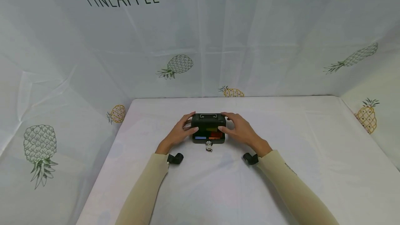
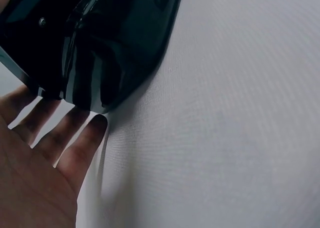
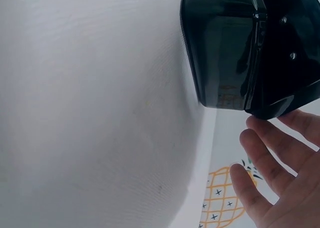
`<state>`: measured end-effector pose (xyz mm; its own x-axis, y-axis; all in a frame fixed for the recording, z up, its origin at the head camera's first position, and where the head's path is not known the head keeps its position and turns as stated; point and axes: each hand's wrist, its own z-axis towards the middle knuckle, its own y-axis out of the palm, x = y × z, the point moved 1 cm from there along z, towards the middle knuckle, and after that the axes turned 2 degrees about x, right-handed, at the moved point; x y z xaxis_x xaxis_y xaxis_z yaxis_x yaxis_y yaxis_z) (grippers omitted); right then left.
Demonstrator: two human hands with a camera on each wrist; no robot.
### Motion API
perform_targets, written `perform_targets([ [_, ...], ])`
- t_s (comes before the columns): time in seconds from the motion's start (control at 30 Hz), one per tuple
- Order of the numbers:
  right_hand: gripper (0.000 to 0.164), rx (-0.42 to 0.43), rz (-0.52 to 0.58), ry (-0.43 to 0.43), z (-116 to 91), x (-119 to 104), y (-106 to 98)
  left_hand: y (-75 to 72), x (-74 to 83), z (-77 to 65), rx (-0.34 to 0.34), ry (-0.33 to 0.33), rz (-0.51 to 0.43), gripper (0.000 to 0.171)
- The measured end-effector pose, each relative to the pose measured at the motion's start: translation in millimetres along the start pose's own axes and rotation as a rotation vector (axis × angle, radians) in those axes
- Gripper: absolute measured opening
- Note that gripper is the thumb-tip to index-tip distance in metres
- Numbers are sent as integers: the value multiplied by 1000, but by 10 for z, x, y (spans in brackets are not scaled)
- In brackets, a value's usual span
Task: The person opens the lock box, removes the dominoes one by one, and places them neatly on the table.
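Observation:
A small dark, glossy cash box (image 1: 208,141) stands on the white table with its lid (image 1: 204,122) raised, the inside of the lid showing. Blue, red and orange pieces lie inside, too small to tell their kind. A silver key set (image 1: 209,146) hangs at the box's front. My left hand (image 1: 178,134) holds the lid's left side, thumb in front and fingers around the outer edge. On the other side, my right hand (image 1: 242,130) holds the lid likewise, its thumb against the inside. Fingertips touch the lid's edge in the right wrist view, beside the box's side wall (image 3: 220,58).
A white cloth covers the table (image 1: 203,190), its far edge meeting a white curtain (image 1: 265,44) printed with pineapples. Black wrist cameras (image 1: 175,158) sit at both cuffs, just above the tabletop.

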<state>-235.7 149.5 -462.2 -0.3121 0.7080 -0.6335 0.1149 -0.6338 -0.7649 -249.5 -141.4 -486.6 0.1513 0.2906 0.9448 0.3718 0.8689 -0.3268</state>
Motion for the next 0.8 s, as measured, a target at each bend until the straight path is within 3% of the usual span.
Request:
perform_targets([
  [0.8, 64, 10, 141, 62, 41, 27, 38, 9, 11, 26, 45, -2, 103, 63],
])
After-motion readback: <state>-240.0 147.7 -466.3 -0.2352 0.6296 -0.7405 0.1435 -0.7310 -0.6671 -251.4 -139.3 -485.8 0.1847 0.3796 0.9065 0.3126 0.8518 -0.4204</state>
